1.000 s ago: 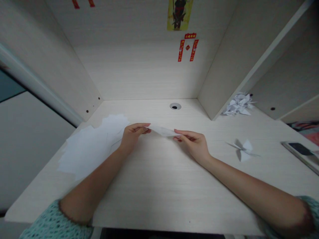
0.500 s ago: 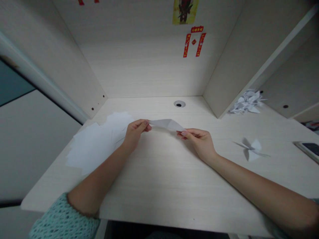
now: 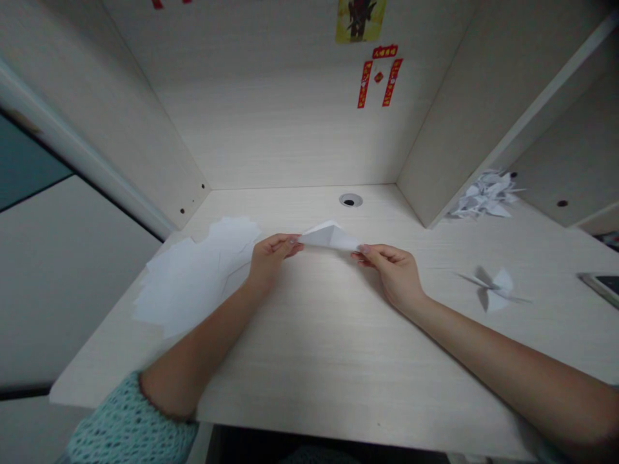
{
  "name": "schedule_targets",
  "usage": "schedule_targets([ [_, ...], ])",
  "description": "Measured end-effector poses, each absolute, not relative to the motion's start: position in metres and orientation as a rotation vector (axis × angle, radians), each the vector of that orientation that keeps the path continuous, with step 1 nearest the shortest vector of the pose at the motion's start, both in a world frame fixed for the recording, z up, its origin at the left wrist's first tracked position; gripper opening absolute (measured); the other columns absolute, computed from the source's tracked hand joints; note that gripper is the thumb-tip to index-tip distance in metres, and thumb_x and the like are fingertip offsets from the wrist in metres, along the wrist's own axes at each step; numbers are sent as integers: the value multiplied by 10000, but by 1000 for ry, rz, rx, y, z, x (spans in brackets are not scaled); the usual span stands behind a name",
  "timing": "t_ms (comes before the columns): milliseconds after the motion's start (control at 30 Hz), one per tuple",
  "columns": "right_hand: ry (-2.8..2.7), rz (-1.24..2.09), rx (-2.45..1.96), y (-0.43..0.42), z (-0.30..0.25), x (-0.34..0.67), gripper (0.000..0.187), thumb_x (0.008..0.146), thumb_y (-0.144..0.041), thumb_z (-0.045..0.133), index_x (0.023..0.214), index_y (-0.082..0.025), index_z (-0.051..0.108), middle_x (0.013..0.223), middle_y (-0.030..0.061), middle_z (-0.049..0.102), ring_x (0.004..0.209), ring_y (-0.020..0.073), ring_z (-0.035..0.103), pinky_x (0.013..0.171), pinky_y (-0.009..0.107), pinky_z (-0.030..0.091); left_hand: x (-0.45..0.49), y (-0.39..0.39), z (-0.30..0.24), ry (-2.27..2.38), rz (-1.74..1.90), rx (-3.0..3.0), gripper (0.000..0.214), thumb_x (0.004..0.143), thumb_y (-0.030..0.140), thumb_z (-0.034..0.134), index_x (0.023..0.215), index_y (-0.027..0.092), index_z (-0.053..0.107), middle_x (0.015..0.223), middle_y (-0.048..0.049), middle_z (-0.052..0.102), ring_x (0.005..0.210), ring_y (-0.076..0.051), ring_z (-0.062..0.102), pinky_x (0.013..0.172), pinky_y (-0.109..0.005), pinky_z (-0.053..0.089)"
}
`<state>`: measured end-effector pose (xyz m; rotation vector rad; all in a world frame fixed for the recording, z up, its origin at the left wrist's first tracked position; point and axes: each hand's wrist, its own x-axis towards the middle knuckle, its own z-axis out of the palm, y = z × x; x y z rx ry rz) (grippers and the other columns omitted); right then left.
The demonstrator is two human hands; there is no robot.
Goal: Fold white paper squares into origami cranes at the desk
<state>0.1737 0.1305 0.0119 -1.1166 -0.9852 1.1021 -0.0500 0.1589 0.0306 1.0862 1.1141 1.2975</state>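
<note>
The fingers (image 3: 288, 243) of the left hand (image 3: 271, 259) pinched one end of a folded white paper (image 3: 329, 236), and the fingers (image 3: 374, 252) of the right hand (image 3: 394, 274) pinched the other end, both closed narrow on it. The paper sat between the hands, held above the middle of the bench (image 3: 309, 361). Its long axis ran crosswise, from about 9 to 3 o'clock, and its folded ridge rose to a peak on the 12 o'clock side.

Just beside the left wrist, at 9 o'clock, lay a loose stack of overlapping white paper sheets (image 3: 198, 274), close to the left forearm but not under the held paper. A teal knit sleeve (image 3: 130, 425) covered the left arm near the bench's front edge. At 12 o'clock, near the back panel, a round grommet (image 3: 349, 200) was set in the bench. A heap of paper cranes (image 3: 483, 196) stood well away at 2 o'clock, and a single paper crane (image 3: 493, 288) lay at 3 o'clock. Beyond it, a phone (image 3: 602, 287) was cut off by the frame edge.
</note>
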Motion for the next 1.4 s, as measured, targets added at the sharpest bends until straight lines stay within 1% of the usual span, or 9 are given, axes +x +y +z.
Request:
schedule_targets([
  [333,-873,1132,-1120,129,17,170,220,597,-386,772,682,-189,721,676,39,699,639,147,617,651,288,505,-47,154,34,1170,1205,1070,266,638,405,723,724,161,658,741,-25,679,785,-145,652,828,-294,478],
  [600,-1080,1039,-1157,125,16,171,218,628,-402,743,669,-191,709,626,27,673,583,138,585,586,274,457,-45,153,40,1056,1067,1034,318,600,374,753,802,168,621,870,-31,678,779,-134,638,768,-283,495],
  [733,-1187,1035,-1153,120,18,168,216,649,-398,727,697,-188,705,624,26,667,573,134,572,549,260,432,-41,149,43,998,1064,1065,354,568,319,779,846,180,610,829,-15,693,741,-123,630,730,-255,482],
  [900,-1213,1036,-1132,119,19,167,211,672,-385,716,711,-179,692,637,27,665,577,127,571,554,255,441,-37,143,41,1078,1134,1133,360,595,332,767,876,177,605,792,-21,716,685,-125,631,676,-237,458],
  [1000,-1212,1074,-1068,120,17,166,215,682,-375,715,764,-179,686,695,36,679,621,133,600,607,266,477,-34,138,40,1117,1179,1174,465,605,354,760,1008,191,595,824,-38,724,687,-146,643,649,-247,463],
  [1067,-1240,1103,-1004,120,16,166,236,702,-362,705,864,-192,682,750,37,690,677,139,624,656,272,498,-32,134,41,1126,1200,1216,518,624,357,749,1090,201,586,864,-51,725,723,-162,653,662,-262,476],
  [1200,-1352,1106,-929,116,13,165,396,753,-332,668,1132,-233,616,967,57,701,857,172,650,799,321,512,-27,126,45,1170,1243,1333,422,663,355,718,1051,198,659,1016,-75,699,905,-199,645,809,-311,485],
  [1300,-1434,1003,-970,112,12,164,414,738,-311,686,1143,-254,621,1133,59,654,984,205,626,905,373,481,-24,122,47,1237,1264,1383,352,669,352,710,990,209,696,1056,-64,686,972,-212,628,881,-335,470],
  [1400,-1477,892,-1026,110,12,163,351,740,-305,683,1089,-276,654,1139,40,652,981,218,626,909,397,482,-21,119,48,1270,1276,1401,316,670,338,709,966,228,707,1044,-47,691,983,-210,626,906,-337,463],
])
